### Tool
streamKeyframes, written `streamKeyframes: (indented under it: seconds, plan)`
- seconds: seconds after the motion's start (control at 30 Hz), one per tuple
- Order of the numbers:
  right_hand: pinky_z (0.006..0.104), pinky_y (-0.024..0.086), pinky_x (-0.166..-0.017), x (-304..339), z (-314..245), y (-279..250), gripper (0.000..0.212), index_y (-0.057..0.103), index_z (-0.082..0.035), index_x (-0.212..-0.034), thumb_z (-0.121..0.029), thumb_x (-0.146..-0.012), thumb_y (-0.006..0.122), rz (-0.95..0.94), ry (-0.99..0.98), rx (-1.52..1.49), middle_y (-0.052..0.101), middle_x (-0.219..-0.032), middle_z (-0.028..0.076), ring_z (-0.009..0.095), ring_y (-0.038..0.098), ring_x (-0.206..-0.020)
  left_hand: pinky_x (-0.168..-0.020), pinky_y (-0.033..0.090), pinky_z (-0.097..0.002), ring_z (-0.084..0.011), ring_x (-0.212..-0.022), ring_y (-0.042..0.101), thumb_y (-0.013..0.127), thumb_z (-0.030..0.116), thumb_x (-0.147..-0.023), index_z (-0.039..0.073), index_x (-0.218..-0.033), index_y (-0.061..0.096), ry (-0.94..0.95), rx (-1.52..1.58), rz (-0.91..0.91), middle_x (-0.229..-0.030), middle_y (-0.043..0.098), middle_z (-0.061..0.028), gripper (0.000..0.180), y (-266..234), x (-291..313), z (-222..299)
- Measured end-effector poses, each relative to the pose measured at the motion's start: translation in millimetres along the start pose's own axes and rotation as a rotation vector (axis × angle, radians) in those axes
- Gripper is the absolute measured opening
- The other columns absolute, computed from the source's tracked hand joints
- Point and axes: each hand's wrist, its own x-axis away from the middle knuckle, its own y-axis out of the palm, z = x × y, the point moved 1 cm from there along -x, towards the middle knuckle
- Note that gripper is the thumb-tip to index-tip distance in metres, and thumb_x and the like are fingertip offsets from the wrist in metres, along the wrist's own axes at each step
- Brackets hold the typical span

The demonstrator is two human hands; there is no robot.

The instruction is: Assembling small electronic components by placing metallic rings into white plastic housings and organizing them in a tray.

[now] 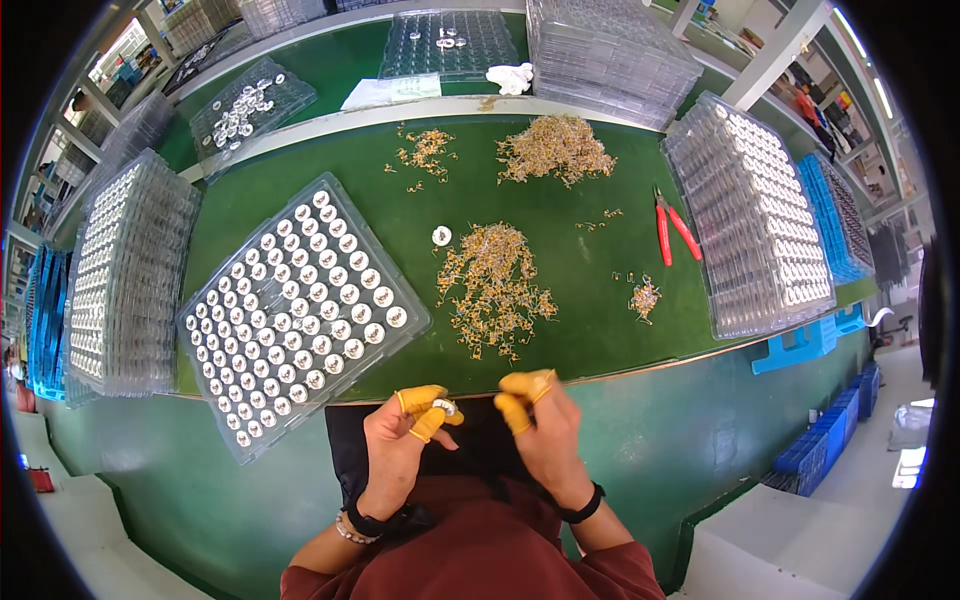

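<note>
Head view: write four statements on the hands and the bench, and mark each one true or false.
1. The left hand pinches a small round silver part. True.
2. The red-handled pliers are in the right hand. False: they lie on the green mat.
3. The clear tray left of the hands holds rows of round parts. True.
4. Both hands are bare-fingered. False: yellow finger cots cover several fingertips.
</note>
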Motion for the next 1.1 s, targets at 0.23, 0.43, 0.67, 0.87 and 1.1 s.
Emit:
streamKeyframes:
  seconds: [0.23,0.43,0.67,0.87,1.1]
  plan:
    - [0.0401,0.049,-0.06,-27.8,11.5,-1.6,0.021,0.059,-0.003,-0.087,-0.012,-0.075,0.074,-0.031,-0.02,0.504,0.055,-0.075,0.011,0.03,0.059,-0.07,-0.062,0.053,-0.026,-0.0148,-0.075,0.062,0.051,0.0,-0.094,-0.003,-0.114,0.057,0.007,0.037,-0.018,-0.095,0.064,-0.0096,0.02,13.0,-2.8,3.8]
    - [0.0401,0.048,-0.058,-30.1,23.5,-22.1,0.014,0.059,-0.003,-0.086,-0.002,-0.076,0.068,-0.09,0.169,0.194,0.06,-0.08,0.012,0.03,0.06,-0.067,-0.057,0.046,-0.0216,-0.0093,-0.063,0.054,0.049,0.002,-0.095,-0.002,-0.115,0.056,-0.031,0.0,-0.063,-0.09,0.062,-0.0083,0.022,13.0,-3.8,0.6]
    - [0.0404,0.049,-0.065,-27.0,32.2,-38.5,0.02,0.061,-0.001,-0.096,0.005,-0.077,0.066,0.031,0.108,0.186,0.062,-0.086,0.016,0.034,0.061,-0.075,-0.059,0.051,-0.0234,-0.0128,-0.072,0.06,0.044,0.001,-0.096,-0.003,-0.119,0.053,-0.075,0.01,-0.128,-0.099,0.062,-0.0124,0.025,17.1,-7.1,0.6]
    - [0.0323,0.05,-0.062,-24.9,35.5,-46.0,0.015,0.064,0.0,-0.093,0.003,-0.079,0.069,0.06,0.104,0.267,0.063,-0.085,0.012,0.024,0.062,-0.07,-0.059,0.051,-0.024,-0.0131,-0.075,0.06,0.046,-0.001,-0.096,-0.003,-0.118,0.054,-0.056,-0.043,-0.132,-0.098,0.063,-0.0111,0.023,15.8,-6.1,-2.5]
    - [0.0382,0.048,-0.063,-37.0,30.3,-40.0,0.017,0.066,-0.004,-0.091,-0.005,-0.076,0.072,-0.029,-0.032,0.51,0.059,-0.08,0.01,0.03,0.059,-0.075,-0.061,0.054,-0.025,-0.0142,-0.079,0.062,0.048,-0.004,-0.094,-0.003,-0.115,0.055,-0.079,-0.055,-0.127,-0.098,0.062,-0.0106,0.022,17.4,-6.4,-3.5]
